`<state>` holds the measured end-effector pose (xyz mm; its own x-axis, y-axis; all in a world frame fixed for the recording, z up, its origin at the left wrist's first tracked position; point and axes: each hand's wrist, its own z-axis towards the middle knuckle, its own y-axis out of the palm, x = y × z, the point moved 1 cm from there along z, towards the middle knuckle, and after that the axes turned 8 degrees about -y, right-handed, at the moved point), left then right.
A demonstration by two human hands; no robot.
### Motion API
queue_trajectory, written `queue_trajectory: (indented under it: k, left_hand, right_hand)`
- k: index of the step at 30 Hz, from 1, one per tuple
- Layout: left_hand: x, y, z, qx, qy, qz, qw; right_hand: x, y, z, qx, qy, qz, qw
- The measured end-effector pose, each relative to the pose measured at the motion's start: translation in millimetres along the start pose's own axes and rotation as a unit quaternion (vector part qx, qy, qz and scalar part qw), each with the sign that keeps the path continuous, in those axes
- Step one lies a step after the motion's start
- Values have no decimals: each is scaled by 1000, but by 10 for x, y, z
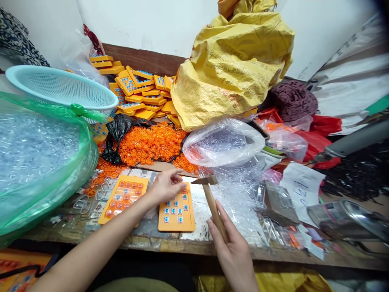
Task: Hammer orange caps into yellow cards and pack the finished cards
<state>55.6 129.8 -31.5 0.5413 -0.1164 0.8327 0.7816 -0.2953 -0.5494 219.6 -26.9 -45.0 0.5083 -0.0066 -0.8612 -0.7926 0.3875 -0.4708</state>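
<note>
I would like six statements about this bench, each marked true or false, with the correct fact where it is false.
1. The right hand holds a hammer. True.
2. The basket is left of the yellow sack. True.
3. The basket is red. False: it is light blue.
4. The left hand is on the yellow sack. False: it is over the upper part of an orange board.
5. Orange pieces are heaped right of the green bag. True.
6. The white sheet at right is blank. False: it has writing.

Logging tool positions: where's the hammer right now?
Head view, right of centre: the hammer is held in the right hand, its head by the top right corner of the orange board under the left hand.
</note>
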Motion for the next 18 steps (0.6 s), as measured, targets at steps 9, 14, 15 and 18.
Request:
queue_trajectory:
  k: [9, 14, 15, 18]
  left_hand:
    - [-2, -61, 588, 20, 21, 113, 993]
    - [-26, -63, 557, -9, 21, 133, 991]
    - [-40, -65, 544, -7, 23, 136, 990]
    - [-80, -69, 463, 0, 33, 133, 991]
  right_hand:
    - [8, 266, -70, 5, 7, -32, 999]
    - [18, 295, -59, 9, -3, -39, 999]
    - [31, 289, -52, 8, -2, -41, 999]
    - [70, 244, -41, 8, -1, -39, 999]
